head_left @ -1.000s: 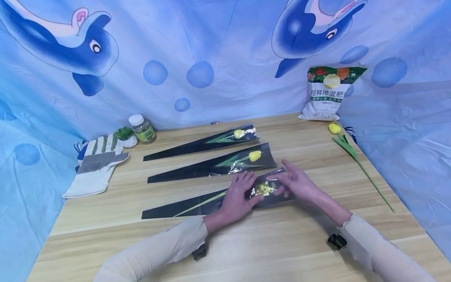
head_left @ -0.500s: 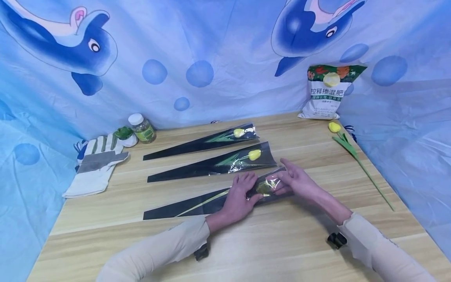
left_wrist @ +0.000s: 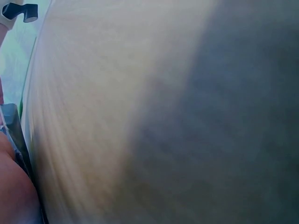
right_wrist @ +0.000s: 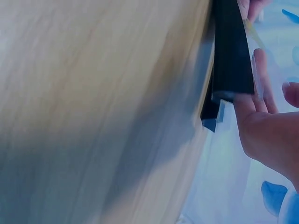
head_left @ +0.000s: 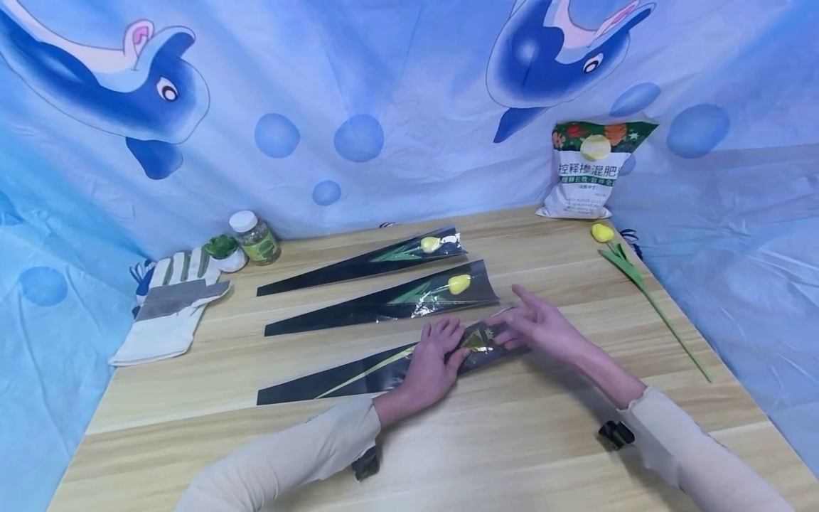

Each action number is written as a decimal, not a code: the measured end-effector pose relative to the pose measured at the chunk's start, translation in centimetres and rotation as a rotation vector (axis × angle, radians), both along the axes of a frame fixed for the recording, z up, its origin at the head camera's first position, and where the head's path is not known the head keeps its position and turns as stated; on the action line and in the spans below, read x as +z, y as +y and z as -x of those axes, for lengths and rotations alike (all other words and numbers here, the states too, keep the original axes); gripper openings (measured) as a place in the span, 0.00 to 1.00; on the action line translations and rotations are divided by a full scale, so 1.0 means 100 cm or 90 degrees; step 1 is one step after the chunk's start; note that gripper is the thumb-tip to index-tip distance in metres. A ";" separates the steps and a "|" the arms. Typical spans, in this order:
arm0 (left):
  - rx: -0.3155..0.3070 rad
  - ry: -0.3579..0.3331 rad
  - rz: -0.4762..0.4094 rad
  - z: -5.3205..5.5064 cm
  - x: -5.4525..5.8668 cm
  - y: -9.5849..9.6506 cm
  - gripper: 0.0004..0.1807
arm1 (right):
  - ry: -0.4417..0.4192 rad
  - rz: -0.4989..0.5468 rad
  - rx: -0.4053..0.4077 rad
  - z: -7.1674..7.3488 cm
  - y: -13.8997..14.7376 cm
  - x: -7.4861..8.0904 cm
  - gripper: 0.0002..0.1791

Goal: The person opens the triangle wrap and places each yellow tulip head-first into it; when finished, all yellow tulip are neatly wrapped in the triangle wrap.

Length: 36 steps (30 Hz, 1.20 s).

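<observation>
A black flower sleeve with a clear front lies nearest the person, a pale green stem showing through it. My left hand rests on its wide half, fingers spread over the film. At the wide mouth is my right hand; in the right wrist view its fingers are extended behind the clear film, with the thumb apart. A gold patch shows between the hands. In the left wrist view, only part of the left hand appears beside the sleeve.
Two similar sleeves, a middle one and a far one, each hold a yellow tulip. A loose yellow tulip lies right. Around the back stand a fertilizer bag, a jar and a small potted plant; gloves lie left.
The right fingers have shifted slightly at the sleeve's mouth, and less of the gold patch shows. The left hand stays on the sleeve. The head view has moved a little.
</observation>
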State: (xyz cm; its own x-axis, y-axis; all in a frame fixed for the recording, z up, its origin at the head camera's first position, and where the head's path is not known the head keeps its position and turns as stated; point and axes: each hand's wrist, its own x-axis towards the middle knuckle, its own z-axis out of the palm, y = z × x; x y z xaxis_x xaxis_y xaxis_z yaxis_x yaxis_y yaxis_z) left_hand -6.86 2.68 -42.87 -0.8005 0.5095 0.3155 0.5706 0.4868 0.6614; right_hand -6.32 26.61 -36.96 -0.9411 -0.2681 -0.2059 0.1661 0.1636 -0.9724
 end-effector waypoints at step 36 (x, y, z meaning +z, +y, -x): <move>0.026 -0.008 -0.015 0.001 -0.002 -0.002 0.20 | 0.118 -0.176 -0.107 0.014 0.093 0.040 0.32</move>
